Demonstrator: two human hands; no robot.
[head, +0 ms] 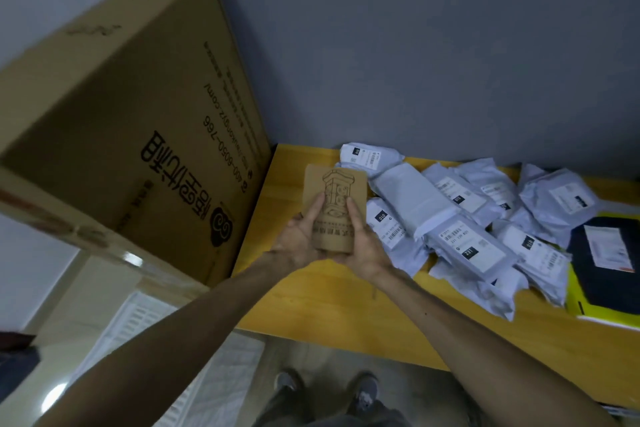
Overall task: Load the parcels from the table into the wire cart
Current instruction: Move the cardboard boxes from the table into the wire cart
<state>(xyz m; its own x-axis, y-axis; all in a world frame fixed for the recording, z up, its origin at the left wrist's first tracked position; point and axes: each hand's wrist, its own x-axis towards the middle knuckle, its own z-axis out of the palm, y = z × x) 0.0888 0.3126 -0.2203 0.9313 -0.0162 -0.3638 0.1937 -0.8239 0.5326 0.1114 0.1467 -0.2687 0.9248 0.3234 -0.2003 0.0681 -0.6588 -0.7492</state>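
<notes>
Brown parcel: a small brown parcel (pixel 334 204) is held up over the left end of the tabletop (pixel 329 305).
Left hand: the left hand (pixel 298 236) grips its left side, with the thumb laid on the front.
Right hand: the right hand (pixel 360 246) grips its right side the same way.
Grey bags: lots of grey bags (pixel 433 211) lie in a heap on the tabletop, right of the hands.
Black parcel: one black parcel (pixel 602 260) lies far right, on something yellow.
Cart: a white grid (pixel 145 319) low on the left, near the big box (pixel 138 114), may be the cart. I cannot tell.
Done: not much, I think. No parcel shows in the grid.
Left to do: put this one in, then all the rest.
</notes>
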